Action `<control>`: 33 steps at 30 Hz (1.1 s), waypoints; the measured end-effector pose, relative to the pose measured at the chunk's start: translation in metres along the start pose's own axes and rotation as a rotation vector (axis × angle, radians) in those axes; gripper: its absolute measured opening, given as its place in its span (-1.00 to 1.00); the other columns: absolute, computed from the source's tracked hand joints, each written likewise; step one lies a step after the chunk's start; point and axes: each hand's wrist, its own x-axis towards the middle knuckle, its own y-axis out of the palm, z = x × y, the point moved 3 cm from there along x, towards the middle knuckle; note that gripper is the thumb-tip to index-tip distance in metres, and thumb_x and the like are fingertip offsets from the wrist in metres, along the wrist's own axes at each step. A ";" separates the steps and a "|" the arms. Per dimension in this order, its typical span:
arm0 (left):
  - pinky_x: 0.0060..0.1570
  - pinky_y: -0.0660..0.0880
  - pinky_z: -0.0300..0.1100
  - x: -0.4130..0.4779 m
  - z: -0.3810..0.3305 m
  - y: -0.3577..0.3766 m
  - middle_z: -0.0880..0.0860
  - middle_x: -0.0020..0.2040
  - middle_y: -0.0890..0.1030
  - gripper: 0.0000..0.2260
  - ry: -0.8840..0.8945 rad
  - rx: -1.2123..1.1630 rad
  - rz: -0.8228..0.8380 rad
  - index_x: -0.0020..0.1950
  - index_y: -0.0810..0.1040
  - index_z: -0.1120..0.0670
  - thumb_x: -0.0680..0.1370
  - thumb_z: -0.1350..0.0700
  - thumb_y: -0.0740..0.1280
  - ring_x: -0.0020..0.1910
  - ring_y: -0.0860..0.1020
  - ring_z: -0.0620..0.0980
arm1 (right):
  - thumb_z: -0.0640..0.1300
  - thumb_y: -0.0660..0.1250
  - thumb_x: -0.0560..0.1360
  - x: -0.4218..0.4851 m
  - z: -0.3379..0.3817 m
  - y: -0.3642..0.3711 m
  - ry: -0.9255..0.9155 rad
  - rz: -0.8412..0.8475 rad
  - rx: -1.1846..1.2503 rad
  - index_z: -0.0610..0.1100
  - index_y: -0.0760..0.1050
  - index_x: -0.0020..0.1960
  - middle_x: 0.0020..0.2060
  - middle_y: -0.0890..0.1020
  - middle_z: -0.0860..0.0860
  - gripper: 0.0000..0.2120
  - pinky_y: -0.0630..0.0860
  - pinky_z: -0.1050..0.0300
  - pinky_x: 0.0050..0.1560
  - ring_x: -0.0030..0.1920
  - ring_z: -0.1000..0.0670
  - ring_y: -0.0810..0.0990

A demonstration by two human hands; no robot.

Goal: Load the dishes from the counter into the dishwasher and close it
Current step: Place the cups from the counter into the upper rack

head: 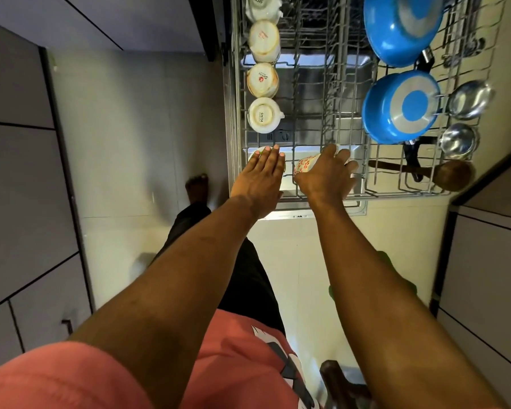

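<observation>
The floral cup [306, 165], white with red flowers, lies tilted over the near edge of the pulled-out dishwasher rack [316, 84], gripped by the right hand [326, 175] with its fingers [344, 156] curled round it. Just to its left, the left hand [260, 175] rests with straight, released fingers [275, 156] on a white cup [252, 156] at the rack's near left corner. Beyond that, four upturned cups [263, 115] stand in a row along the left side. On the right side sit two blue pans [400, 106], bottoms up, with two steel bowls [469, 98] beside them and a wooden ladle [452, 175] lying near the front right corner. A bare foot [197, 187] stands on the floor [136, 128] left of the rack.
</observation>
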 end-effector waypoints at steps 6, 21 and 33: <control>0.49 -0.30 -0.02 -0.001 -0.001 0.001 0.16 0.60 -0.24 -0.34 0.001 -0.013 0.003 0.59 -0.26 0.19 0.69 -0.13 0.00 0.58 -0.24 0.11 | 0.02 0.55 0.31 -0.020 -0.005 0.011 -0.094 -0.135 -0.081 -0.09 0.25 0.36 0.32 0.36 -0.15 -0.26 0.47 -0.12 0.16 0.30 -0.22 0.35; 0.54 -0.23 0.02 0.000 -0.005 0.010 0.17 0.61 -0.21 -0.33 0.015 -0.003 0.009 0.59 -0.24 0.20 0.69 -0.13 0.02 0.58 -0.22 0.13 | 0.00 0.54 0.32 -0.003 -0.021 0.018 -0.243 -0.181 0.015 -0.09 0.25 0.42 0.35 0.39 -0.13 -0.22 0.41 -0.07 0.24 0.34 -0.19 0.34; 0.53 -0.24 0.00 0.003 -0.003 0.005 0.17 0.61 -0.22 -0.32 -0.001 -0.010 0.037 0.59 -0.25 0.19 0.69 -0.15 0.01 0.58 -0.23 0.13 | 0.07 0.51 0.28 -0.019 -0.018 0.009 -0.274 -0.389 0.144 -0.12 0.33 0.38 0.29 0.46 -0.11 -0.25 0.49 -0.02 0.13 0.25 -0.16 0.42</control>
